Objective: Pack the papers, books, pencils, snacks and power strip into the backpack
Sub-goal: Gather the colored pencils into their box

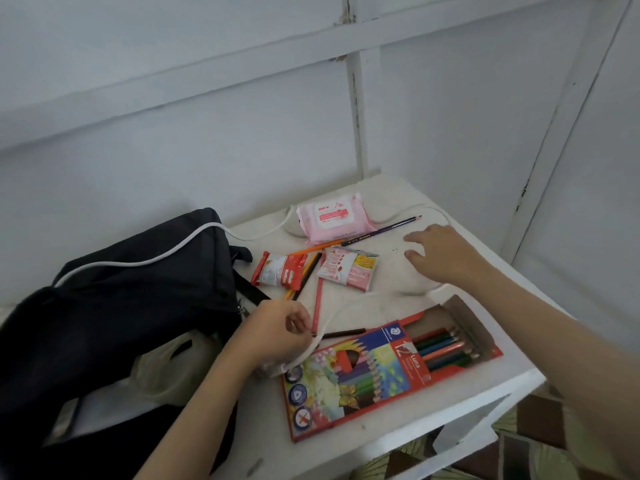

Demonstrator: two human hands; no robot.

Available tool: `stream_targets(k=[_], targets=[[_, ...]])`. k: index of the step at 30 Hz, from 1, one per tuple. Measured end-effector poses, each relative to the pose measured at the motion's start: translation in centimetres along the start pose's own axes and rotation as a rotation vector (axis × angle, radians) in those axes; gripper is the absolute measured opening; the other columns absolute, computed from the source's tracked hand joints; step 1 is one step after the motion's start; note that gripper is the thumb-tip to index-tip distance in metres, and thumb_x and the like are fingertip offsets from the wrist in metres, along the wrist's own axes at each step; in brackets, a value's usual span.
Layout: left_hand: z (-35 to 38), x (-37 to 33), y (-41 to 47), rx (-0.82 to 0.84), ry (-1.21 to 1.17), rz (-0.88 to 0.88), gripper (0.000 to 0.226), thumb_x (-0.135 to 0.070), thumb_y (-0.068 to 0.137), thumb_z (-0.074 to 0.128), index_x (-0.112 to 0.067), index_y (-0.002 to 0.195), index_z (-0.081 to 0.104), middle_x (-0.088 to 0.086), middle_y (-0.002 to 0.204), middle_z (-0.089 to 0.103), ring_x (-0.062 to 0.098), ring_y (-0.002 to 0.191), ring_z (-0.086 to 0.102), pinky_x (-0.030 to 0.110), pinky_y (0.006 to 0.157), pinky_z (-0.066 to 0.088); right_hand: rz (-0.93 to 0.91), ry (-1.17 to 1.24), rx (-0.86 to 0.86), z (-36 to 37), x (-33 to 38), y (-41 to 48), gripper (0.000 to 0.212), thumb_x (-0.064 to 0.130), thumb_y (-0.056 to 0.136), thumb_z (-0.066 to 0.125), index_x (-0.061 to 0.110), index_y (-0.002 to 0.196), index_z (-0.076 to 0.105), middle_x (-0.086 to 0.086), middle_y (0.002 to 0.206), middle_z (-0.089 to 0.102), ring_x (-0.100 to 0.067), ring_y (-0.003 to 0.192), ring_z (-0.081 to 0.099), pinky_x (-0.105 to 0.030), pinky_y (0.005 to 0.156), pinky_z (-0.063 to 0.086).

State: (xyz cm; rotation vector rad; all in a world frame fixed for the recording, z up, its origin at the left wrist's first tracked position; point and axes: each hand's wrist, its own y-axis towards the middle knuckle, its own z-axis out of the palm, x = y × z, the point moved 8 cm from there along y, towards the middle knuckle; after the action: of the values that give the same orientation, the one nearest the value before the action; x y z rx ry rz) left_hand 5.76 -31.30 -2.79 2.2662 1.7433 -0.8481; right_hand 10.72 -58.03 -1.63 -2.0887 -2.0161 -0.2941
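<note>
A dark backpack (114,306) lies open at the left of the white table (398,403), with a pale plastic bag (166,372) in its mouth. My left hand (277,334) pinches the white power cord (332,317) beside the backpack. My right hand (446,254) hovers open over the table's right side, above the white power strip (415,285). A red pencil box (381,372) lies open at the front with several pencils inside. Loose pencils (308,275), two snack packets (280,270) (348,268) and a pink wipes pack (329,218) lie in the middle.
The cord (173,251) runs on over the top of the backpack. White walls close in behind and on the right. The table's front edge (502,386) drops to a patterned floor (519,445).
</note>
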Motion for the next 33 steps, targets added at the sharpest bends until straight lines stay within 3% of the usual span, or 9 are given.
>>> stream_targets(k=[8, 12, 16, 22, 24, 26, 28, 31, 33], targets=[[-0.1, 0.3, 0.6, -0.018, 0.064, 0.023, 0.016, -0.018, 0.079, 0.071, -0.032, 0.074, 0.065, -0.014, 0.081, 0.062, 0.003, 0.077, 0.058, 0.022, 0.072, 0.051, 0.075, -0.326, 0.031, 0.7, -0.4, 5.2, 0.054, 0.015, 0.096, 0.031, 0.026, 0.148, 0.022, -0.007, 0.137, 0.049, -0.028, 0.123, 0.047, -0.033, 0.092, 0.041], [-1.0, 0.3, 0.6, -0.128, 0.022, 0.073, 0.021, -0.018, 0.082, 0.067, -0.035, 0.074, 0.058, -0.012, 0.086, 0.059, 0.005, 0.082, 0.055, 0.021, 0.071, 0.046, 0.019, -0.392, -0.078, 0.3, -0.4, 6.1, 0.036, 0.014, 0.093, 0.038, 0.023, 0.125, 0.053, -0.005, 0.119, 0.058, -0.025, 0.111, 0.054, -0.031, 0.08, 0.044], [-2.1, -0.2, 0.3, -0.211, -0.142, 0.092, 0.021, -0.008, 0.084, 0.065, -0.027, 0.077, 0.058, -0.01, 0.077, 0.062, 0.0, 0.077, 0.057, 0.012, 0.072, 0.044, -0.072, -0.354, -0.204, -0.3, 0.1, 5.3, 0.021, 0.015, 0.092, 0.046, 0.016, 0.102, 0.064, -0.005, 0.103, 0.058, -0.025, 0.098, 0.056, -0.03, 0.068, 0.04], [-3.6, -1.4, 0.4, -0.311, 0.017, 0.182, 0.032, -0.004, 0.089, 0.057, -0.022, 0.114, 0.064, -0.009, 0.095, 0.061, 0.008, 0.091, 0.056, 0.019, 0.083, 0.044, -0.135, 0.137, -0.177, -1.5, -0.4, 2.6, 0.001, 0.018, 0.083, 0.062, 0.017, 0.083, 0.062, 0.004, 0.088, 0.057, -0.012, 0.083, 0.054, -0.021, 0.065, 0.034], [-4.7, -2.0, 0.5, -0.428, 0.086, 0.201, 0.032, -0.001, 0.09, 0.051, -0.017, 0.114, 0.066, -0.002, 0.099, 0.06, 0.015, 0.09, 0.056, 0.028, 0.082, 0.048, -0.06, 0.403, -0.191, -2.1, -0.9, 1.2, 0.006, 0.015, 0.081, 0.067, 0.018, 0.079, 0.062, 0.008, 0.082, 0.063, 0.0, 0.071, 0.053, -0.01, 0.06, 0.036], [-5.4, -2.2, 1.1, -0.515, 0.076, 0.177, 0.033, 0.0, 0.089, 0.048, -0.015, 0.111, 0.067, 0.001, 0.099, 0.061, 0.017, 0.088, 0.056, 0.023, 0.078, 0.047, 0.012, 0.626, -0.258, -2.7, -1.4, -0.6, 0.007, 0.012, 0.08, 0.071, 0.017, 0.079, 0.066, 0.012, 0.076, 0.062, 0.004, 0.065, 0.054, -0.005, 0.059, 0.037], [-5.7, -2.4, 1.6, -0.555, -0.05, 0.145, 0.032, 0.001, 0.088, 0.05, -0.017, 0.107, 0.069, -0.003, 0.094, 0.064, 0.011, 0.088, 0.057, 0.01, 0.075, 0.042, 0.069, 0.832, -0.294, -2.6, -1.6, -2.2, 0.007, 0.011, 0.08, 0.071, 0.017, 0.08, 0.068, 0.01, 0.077, 0.064, 0.0, 0.067, 0.055, -0.008, 0.062, 0.039], [-5.5, -3.0, 1.8, -0.601, -0.29, 0.091, 0.022, 0.0, 0.088, 0.054, -0.015, 0.1, 0.067, -0.009, 0.088, 0.065, 0.004, 0.085, 0.06, 0.015, 0.078, 0.048, 0.111, 1.126, -0.386, -2.8, -2.1, -4.7, 0.01, 0.01, 0.084, 0.067, 0.02, 0.081, 0.068, 0.005, 0.076, 0.065, -0.003, 0.063, 0.056, -0.011, 0.059, 0.045], [-5.1, -3.8, 1.6, -0.61, -0.373, 0.09, 0.019, -0.001, 0.089, 0.056, -0.017, 0.096, 0.064, -0.013, 0.086, 0.064, -0.005, 0.083, 0.059, 0.007, 0.075, 0.046, 0.15, 1.245, -0.504, -3.3, -2.8, -6.3, 0.012, 0.011, 0.088, 0.062, 0.021, 0.083, 0.068, 0.006, 0.078, 0.066, -0.003, 0.063, 0.059, -0.016, 0.062, 0.048]])
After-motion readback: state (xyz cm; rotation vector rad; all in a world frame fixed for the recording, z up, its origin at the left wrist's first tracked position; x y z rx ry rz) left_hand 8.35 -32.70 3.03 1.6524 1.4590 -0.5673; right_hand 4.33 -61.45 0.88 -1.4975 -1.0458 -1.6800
